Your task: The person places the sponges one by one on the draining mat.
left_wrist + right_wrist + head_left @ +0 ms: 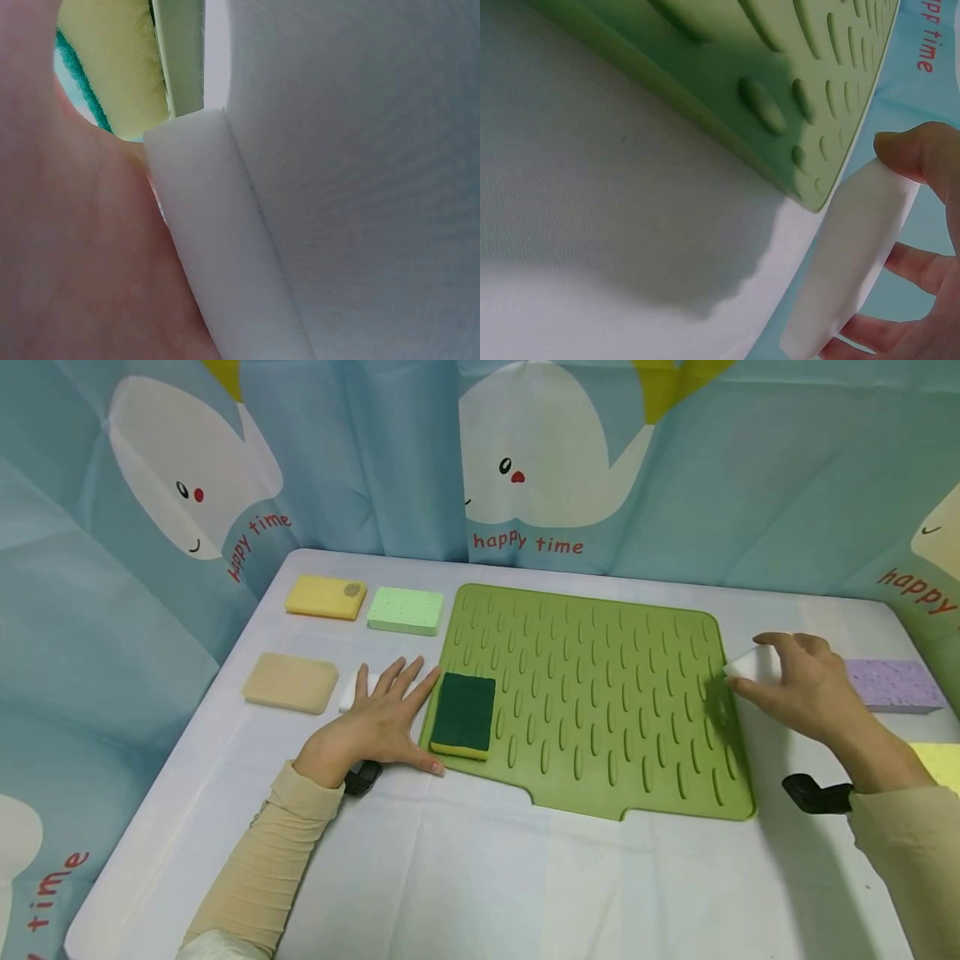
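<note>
My right hand (810,685) pinches a white sponge (759,665) between thumb and fingers, above the right edge of a green ridged drying mat (592,693). In the right wrist view this white sponge (855,247) is held tilted, clear of the table. My left hand (382,722) lies with fingers spread at the mat's left edge, the thumb near its lower left corner. Partly hidden beneath that palm is another white sponge (349,693), flat on the table. Beside the left fingers, a yellow scrub sponge with a dark green top (465,712) rests on the mat.
At the left lie a yellow sponge (326,597), a light green sponge (406,611) and a beige sponge (291,682). A purple sponge (894,685) sits right of my right hand, with a pale yellow piece (939,763) partly behind the forearm. A printed curtain (405,460) borders the table.
</note>
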